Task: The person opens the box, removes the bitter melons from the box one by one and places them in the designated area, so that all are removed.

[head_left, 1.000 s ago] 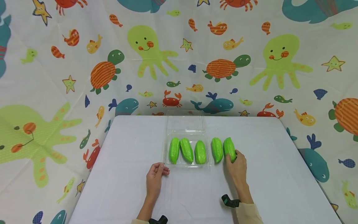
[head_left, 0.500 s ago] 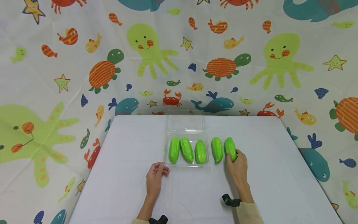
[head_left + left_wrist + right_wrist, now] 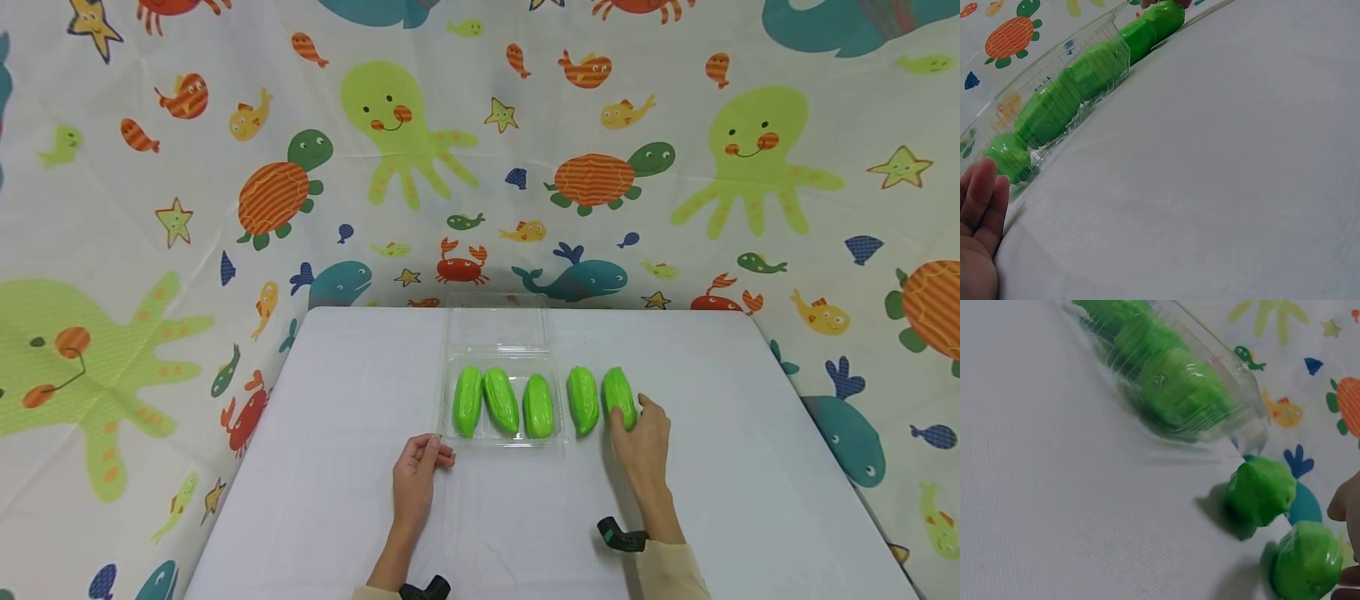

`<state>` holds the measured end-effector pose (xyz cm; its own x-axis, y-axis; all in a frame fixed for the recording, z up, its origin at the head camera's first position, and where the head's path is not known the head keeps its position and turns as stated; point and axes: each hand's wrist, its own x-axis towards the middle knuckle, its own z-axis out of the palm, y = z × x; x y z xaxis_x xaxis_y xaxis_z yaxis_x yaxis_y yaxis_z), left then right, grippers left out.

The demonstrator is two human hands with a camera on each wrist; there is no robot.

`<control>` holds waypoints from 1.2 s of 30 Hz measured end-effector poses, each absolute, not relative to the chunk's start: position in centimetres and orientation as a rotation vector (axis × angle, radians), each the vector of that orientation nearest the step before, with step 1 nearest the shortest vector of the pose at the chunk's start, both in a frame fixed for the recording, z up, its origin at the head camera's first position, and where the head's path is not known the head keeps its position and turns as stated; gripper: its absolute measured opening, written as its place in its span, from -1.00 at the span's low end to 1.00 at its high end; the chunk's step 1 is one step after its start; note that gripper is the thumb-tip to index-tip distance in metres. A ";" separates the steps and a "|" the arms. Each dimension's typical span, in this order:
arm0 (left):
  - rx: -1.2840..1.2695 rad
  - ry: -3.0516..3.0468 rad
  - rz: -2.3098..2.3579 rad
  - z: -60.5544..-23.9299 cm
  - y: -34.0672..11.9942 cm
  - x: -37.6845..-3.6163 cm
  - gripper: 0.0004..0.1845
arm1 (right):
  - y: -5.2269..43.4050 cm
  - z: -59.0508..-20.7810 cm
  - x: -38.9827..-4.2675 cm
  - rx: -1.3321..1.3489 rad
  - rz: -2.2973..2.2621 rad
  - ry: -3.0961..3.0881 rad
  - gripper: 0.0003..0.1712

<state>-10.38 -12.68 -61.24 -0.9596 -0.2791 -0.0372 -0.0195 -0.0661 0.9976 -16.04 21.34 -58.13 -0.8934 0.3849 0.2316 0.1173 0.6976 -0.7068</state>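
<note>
Three bright green, ridged toy bitter melons [image 3: 501, 402] lie side by side in a clear plastic clamshell box [image 3: 498, 442]. Two more are on the white table to its right, the nearer one [image 3: 582, 400] and the outer bitter melon [image 3: 618, 392]. My right hand [image 3: 645, 437] is at the lower end of the outer one, thumb and forefinger spread on either side; the right wrist view shows the thumb [image 3: 1342, 503] off its surface. My left hand [image 3: 417, 467] rests with loosely bent fingers at the box's front left corner, holding nothing; its fingertips [image 3: 982, 175] appear beside the box.
The box's lid [image 3: 498, 329] is folded back toward the table's rear edge. Behind the table [image 3: 360, 375] hangs a cloth [image 3: 480, 192] printed with sea animals. Each wrist wears a black camera mount [image 3: 621, 535].
The outer bitter melon has moved slightly to the right. My right hand's fingers have loosened from it and the hand has shifted a little right. The left hand has stayed in place.
</note>
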 end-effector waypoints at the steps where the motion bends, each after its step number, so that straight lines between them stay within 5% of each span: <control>1: 0.329 -2.016 -2.148 -61.2 -12.7 -10.4 -0.66 | 21.3 -58.0 -16.0 -0.389 1.019 -2.538 -0.35; 36: 0.341 -2.031 -2.155 -61.3 -12.8 -10.3 -0.64 | 18.2 -55.0 -16.1 -0.214 1.009 -2.386 -0.44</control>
<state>-10.35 -12.78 -61.32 -0.9612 -0.2704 -0.0552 -0.0390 -0.0648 0.9971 -16.09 18.19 -55.01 -0.8439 0.3405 0.4146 -0.0604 0.7076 -0.7040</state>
